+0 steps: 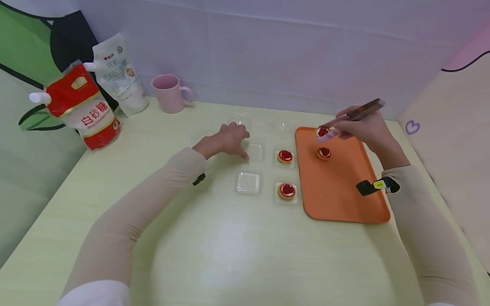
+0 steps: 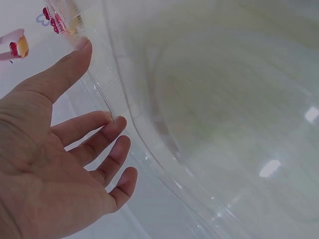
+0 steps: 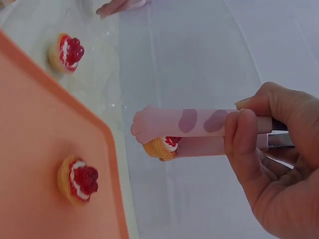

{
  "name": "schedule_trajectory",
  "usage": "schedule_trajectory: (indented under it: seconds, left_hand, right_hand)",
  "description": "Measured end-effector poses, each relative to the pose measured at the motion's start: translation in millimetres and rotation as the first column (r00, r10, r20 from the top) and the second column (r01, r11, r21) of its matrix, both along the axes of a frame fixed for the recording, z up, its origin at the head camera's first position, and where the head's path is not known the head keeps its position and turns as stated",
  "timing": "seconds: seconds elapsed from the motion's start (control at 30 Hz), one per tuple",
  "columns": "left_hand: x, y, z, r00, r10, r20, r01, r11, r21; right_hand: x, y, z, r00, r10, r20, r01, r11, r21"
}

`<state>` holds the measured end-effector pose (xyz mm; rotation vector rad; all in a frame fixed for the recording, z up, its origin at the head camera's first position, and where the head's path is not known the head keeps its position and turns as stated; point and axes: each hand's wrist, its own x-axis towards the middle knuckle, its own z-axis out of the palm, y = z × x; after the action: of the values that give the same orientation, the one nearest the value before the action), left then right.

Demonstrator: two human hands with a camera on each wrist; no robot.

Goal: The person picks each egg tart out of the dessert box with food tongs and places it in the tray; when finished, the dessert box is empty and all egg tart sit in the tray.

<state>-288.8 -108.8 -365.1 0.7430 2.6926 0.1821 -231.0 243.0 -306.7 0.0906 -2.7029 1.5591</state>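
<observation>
My right hand [image 1: 369, 129] grips pink paw-tipped tongs [image 3: 199, 122] above the far end of the orange tray [image 1: 337, 187]. Between the tong tips is a small red-topped tart [image 3: 158, 148]. Another tart [image 1: 323, 153] sits on the tray. To the tray's left, two tarts [image 1: 285, 156] [image 1: 287, 191] rest in clear plastic boxes. My left hand [image 1: 231, 141] reaches over the clear boxes with thumb and fingers spread. Its fingertips [image 2: 117, 122] are by the rim of a clear box [image 2: 224, 124]; I cannot tell whether they touch it.
An open clear box [image 1: 249, 183] lies nearer me, and a clear lid [image 1: 284, 124] stands further back. A pink mug [image 1: 170, 94], a red-and-white pouch [image 1: 86, 108] and a white pouch [image 1: 119, 76] stand at the back left. A pale cloth wall [image 1: 268, 55] closes off the back.
</observation>
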Motion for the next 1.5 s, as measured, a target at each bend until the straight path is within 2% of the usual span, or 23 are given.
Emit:
schedule_trajectory:
  seconds: [0.23, 0.4, 0.53, 0.73, 1.13, 1.33, 1.5]
  left_hand:
    - [-1.3, -0.8, -3.8, 1.000, -0.027, -0.015, 0.027, 1.000, -0.010]
    - [-2.7, -0.7, -4.8, 1.000, -0.024, -0.014, 0.024, 1.000, -0.005]
    - [-3.7, -0.8, -5.0, 1.000, -0.014, -0.008, 0.014, 1.000, -0.003]
    - [-4.1, 0.0, -4.4, 1.000, -0.012, -0.007, 0.012, 1.000, 0.000]
    - [-2.0, -0.2, -2.6, 1.000, -0.011, -0.003, 0.011, 1.000, -0.007]
    - [-1.5, 0.6, -1.9, 1.000, -0.007, 0.001, 0.007, 1.000, -0.008]
    - [-0.3, -0.2, -0.8, 1.000, 0.011, 0.006, -0.011, 1.000, -0.013]
  right_hand:
    - [4.8, 45.4, -21.3, 0.997, -0.073, 0.010, 0.073, 0.996, 0.048]
    - [6.8, 71.8, -34.0, 0.992, -0.117, 0.047, 0.116, 0.993, 0.016]
    - [6.2, 84.5, -43.4, 0.987, -0.118, 0.108, 0.121, 0.992, -0.020]
    - [6.3, 89.6, -52.6, 0.984, -0.120, 0.135, 0.118, 0.993, 0.021]
    - [3.8, 86.9, -57.7, 0.985, -0.118, 0.129, 0.110, 0.992, 0.065]
    - [8.5, 84.6, -50.5, 0.989, -0.096, 0.110, 0.088, 0.994, 0.070]
    - [13.0, 83.8, -40.9, 0.993, -0.062, 0.096, 0.058, 0.998, 0.038]
